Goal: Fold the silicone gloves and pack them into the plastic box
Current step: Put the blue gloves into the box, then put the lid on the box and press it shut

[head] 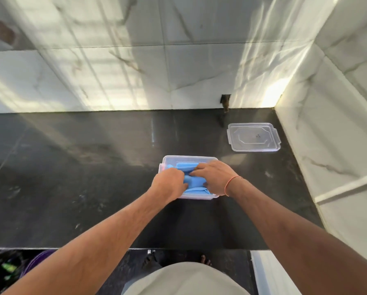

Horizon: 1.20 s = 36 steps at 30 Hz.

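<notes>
Both hands down in the plastic box (199,159) stuffing gloves

Left hand (167,182) and right hand (214,177) have curled fingers gripping the blue silicone gloves (194,184) inside it, mid-counter (71,167); lid (253,137) sits apart, far right.

A dark polished stone counter (71,167) runs up to white marble-look wall tiles (114,60), with another tiled wall (338,124) closing the right side. A small dark notch (225,100) sits in the back wall at counter level. Below the counter's front edge, something purple (36,261) shows, blurred.
</notes>
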Available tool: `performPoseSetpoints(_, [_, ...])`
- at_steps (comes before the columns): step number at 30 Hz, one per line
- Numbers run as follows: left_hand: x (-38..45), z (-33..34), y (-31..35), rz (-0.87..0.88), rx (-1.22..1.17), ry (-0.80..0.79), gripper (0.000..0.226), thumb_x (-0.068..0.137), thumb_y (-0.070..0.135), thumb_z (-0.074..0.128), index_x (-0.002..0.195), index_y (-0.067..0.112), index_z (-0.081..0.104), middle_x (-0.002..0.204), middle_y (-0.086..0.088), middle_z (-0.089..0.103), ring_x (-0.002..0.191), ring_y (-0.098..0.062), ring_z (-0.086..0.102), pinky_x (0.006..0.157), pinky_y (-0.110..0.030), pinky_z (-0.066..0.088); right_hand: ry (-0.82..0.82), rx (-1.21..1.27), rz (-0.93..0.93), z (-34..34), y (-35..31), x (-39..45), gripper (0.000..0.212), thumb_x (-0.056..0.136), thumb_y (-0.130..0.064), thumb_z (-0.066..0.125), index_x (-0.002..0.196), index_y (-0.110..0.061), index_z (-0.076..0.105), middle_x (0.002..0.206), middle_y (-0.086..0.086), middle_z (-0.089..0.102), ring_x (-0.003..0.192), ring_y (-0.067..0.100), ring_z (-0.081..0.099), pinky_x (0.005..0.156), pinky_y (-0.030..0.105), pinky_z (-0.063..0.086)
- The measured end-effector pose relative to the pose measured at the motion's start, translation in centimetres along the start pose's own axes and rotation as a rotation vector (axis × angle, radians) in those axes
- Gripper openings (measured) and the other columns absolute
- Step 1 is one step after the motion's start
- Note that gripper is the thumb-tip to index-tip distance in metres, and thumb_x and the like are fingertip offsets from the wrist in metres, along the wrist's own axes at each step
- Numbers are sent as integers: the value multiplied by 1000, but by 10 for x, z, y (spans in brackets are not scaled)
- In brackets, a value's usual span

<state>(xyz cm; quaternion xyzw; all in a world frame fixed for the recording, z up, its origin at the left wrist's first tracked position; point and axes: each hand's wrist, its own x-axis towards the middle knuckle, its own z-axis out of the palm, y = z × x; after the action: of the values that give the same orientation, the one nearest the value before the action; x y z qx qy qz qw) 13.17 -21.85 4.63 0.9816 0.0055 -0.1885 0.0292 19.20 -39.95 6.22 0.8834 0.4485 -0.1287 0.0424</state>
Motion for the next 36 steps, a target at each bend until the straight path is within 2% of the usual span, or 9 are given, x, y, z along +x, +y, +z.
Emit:
performPoseSetpoints(4, [-17,7,-16,38,-29,196,27,111,34,51,127,22,70,129,3,70,113,-21,68,84,-36,58,98,134,5,4,-4,1,51,94,-19,66,143,-34,65,143,-10,65,130,21,61,113,37,43])
performPoseSetpoints(7, [-24,5,-24,83,-90,361,28,108,30,57,131,24,71,130,5,70,116,-23,65,92,-38,61,361,222,40,12,0,-13,34,89,-18,76,123,-26,79,124,-6,75,116,26,66,101,43,54])
performPoseSetpoints(10, [-23,-6,-25,79,-202,495,20,102,33,67,118,27,77,117,9,69,110,-20,64,80,-38,63,605,313,148,23,7,-30,22,89,-18,79,111,-21,81,114,-4,75,107,26,65,93,41,57])
performPoseSetpoints(12, [-16,-16,-22,96,-241,509,19,102,33,66,117,29,76,114,12,67,108,-18,62,77,-38,63,661,382,247,28,15,-40,20,93,-19,76,112,-21,80,115,-5,73,108,23,63,96,39,57])
performPoseSetpoints(16, [13,-38,3,218,-288,466,29,101,31,67,130,26,72,122,9,70,112,-20,64,92,-42,61,651,472,523,38,43,-63,25,96,-24,74,120,-25,76,123,-7,72,118,20,59,105,36,53])
performPoseSetpoints(21, [73,-57,58,283,-480,271,49,101,30,69,148,17,62,142,-5,68,130,-27,64,114,-43,50,603,590,844,44,89,-81,42,94,-19,75,136,-16,69,135,6,68,127,35,57,114,40,42])
performPoseSetpoints(27, [141,-55,105,84,-657,34,69,103,34,70,162,10,44,158,-10,60,141,-29,60,118,-36,44,447,616,1057,46,154,-83,57,100,-25,68,151,-5,51,150,19,56,141,38,49,122,43,32])
performPoseSetpoints(32, [180,-37,118,-86,-765,-109,76,104,35,68,168,9,34,164,-8,54,148,-29,54,124,-38,41,393,683,1156,53,194,-72,47,100,-26,65,141,-5,54,142,21,60,136,41,52,117,44,38])
performPoseSetpoints(36, [197,-27,129,-159,-844,-114,72,103,29,66,166,6,39,150,-10,66,137,-29,63,122,-39,45,369,765,1245,58,214,-64,42,101,-30,65,132,-3,57,135,24,63,128,45,58,108,47,46])
